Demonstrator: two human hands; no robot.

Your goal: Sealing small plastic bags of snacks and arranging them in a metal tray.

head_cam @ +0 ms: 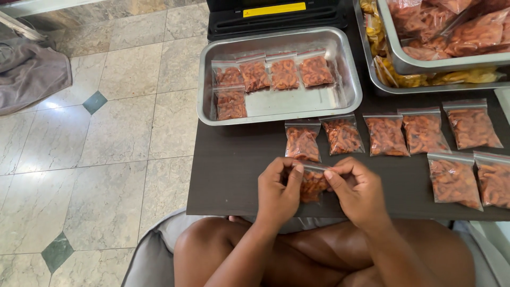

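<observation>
While the person's bare knees fill the bottom of the view, the left hand and the right hand meet just above them at the near edge of the dark table, both pinched on one small clear bag of orange snacks; thumbs and fingertips of each hand grip the bag's top strip from either side, and the bag hangs between the palms, touching both. Just beyond the hands a row of five filled bags of the same kind lies flat on the table, and two more bags lie to the right, nearer the table edge. Farther back sits a shallow steel tray holding five smaller bags, four in a line and one below the leftmost. Behind it stands a black machine with a yellow label. At far right stacked steel trays carry larger bags of orange and yellow snacks. Left of the table runs a tiled floor
</observation>
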